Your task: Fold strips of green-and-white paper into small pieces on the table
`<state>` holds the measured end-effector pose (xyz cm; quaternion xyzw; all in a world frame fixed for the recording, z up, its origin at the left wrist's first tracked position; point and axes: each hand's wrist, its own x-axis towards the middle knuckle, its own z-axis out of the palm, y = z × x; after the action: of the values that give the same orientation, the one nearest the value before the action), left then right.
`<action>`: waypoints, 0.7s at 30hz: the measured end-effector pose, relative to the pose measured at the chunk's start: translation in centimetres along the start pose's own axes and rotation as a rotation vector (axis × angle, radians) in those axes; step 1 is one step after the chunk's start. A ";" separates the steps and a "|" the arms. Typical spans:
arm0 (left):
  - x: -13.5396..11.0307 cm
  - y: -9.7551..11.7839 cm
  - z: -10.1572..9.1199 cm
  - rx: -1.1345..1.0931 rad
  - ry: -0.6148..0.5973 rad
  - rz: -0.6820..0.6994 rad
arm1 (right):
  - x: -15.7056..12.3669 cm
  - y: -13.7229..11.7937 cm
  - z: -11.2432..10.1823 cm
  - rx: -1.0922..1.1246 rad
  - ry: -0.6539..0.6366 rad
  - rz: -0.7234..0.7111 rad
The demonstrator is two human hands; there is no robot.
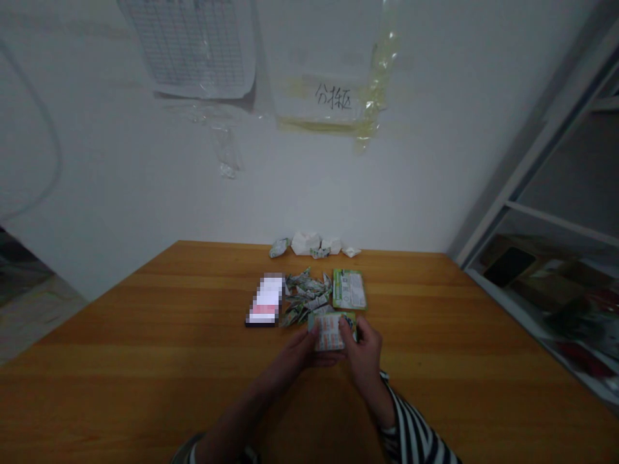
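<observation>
Between my two hands is a flat white and green printed packet (329, 333), raised a little above the table. My left hand (304, 348) grips its left edge, with fingers passing underneath. On the right side, my right hand (363, 348) pinches it, thumb on the printed face. Just beyond lies a loose pile of crumpled, torn green and white wrappers (309, 298). A similar flat packet (349, 290) rests on the table to the right of the pile. Left of the pile lies a phone (265, 299), its lit screen blurred out.
Crumpled white tissues (305, 243) and some wrapper bits (279, 248) line the back edge of the wooden table (145, 335), against a white wall. Papers (203, 51) are taped above. A shelf unit (556, 225) with boxes stands at the right.
</observation>
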<state>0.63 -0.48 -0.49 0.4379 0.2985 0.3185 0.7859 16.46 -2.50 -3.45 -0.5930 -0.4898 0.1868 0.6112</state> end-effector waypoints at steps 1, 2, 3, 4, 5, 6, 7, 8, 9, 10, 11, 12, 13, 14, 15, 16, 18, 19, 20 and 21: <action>0.0 0.0 0.1 -0.004 0.005 -0.002 | 0.0 0.0 0.0 -0.002 -0.001 -0.003; 0.0 0.1 0.1 -0.006 0.010 -0.007 | 0.0 0.1 0.0 0.000 -0.005 -0.003; 0.0 0.1 0.2 -0.004 0.015 -0.011 | 0.0 0.1 0.0 0.005 -0.009 -0.001; 0.0 0.2 0.3 0.003 0.020 -0.015 | 0.0 0.1 0.0 0.012 -0.009 0.003; 0.1 0.2 0.4 0.015 0.027 -0.014 | 0.0 0.2 0.1 0.023 -0.009 0.010; 0.1 0.2 0.5 0.035 0.034 -0.007 | 0.0 0.2 0.1 0.042 -0.010 0.021; 0.2 0.2 0.5 0.061 0.045 0.008 | 0.1 0.2 0.3 0.074 -0.008 0.035; 0.3 0.2 0.5 0.094 0.066 0.031 | 0.3 0.3 0.4 0.122 -0.004 0.055; 0.4 0.2 0.3 0.134 0.093 0.061 | 0.5 0.3 0.5 0.187 -0.004 0.083; 0.5 0.1 0.1 0.177 0.132 0.103 | 0.7 0.4 0.5 0.269 -0.018 0.120; 0.7 0.0 -0.1 0.224 0.176 0.152 | 1.0 0.4 0.5 0.355 -0.055 0.167; 0.8 0.0 -0.4 0.276 0.216 0.199 | 1.2 0.5 0.5 0.428 -0.121 0.216; 0.9 -0.1 -0.8 0.329 0.246 0.243 | 1.5 0.6 0.4 0.479 -0.212 0.263; 1.0 -0.1 -1.1 0.384 0.252 0.272 | 1.8 0.7 0.2 0.498 -0.317 0.301; 1.0 -0.1 -1.3 0.433 0.241 0.288 | 2.0 0.7 0.0 0.498 -0.407 0.327; 1.1 -0.1 -1.5 0.473 0.219 0.294 | 2.1 0.7 -0.2 0.487 -0.470 0.343; 1.1 -0.1 -1.6 0.518 0.173 0.280 | 2.3 0.6 -0.5 0.470 -0.509 0.354; 1.1 0.0 -1.5 0.526 0.164 0.270 | 2.3 0.5 -0.5 0.471 -0.503 0.357; 1.1 0.0 -1.4 0.529 0.166 0.258 | 2.2 0.4 -0.6 0.474 -0.494 0.357; 1.1 0.1 -1.4 0.531 0.176 0.244 | 2.2 0.4 -0.6 0.478 -0.487 0.357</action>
<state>0.27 1.04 -1.24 0.6316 0.3833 0.3581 0.5709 18.06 -0.95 -2.84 -0.4479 -0.4523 0.5345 0.5560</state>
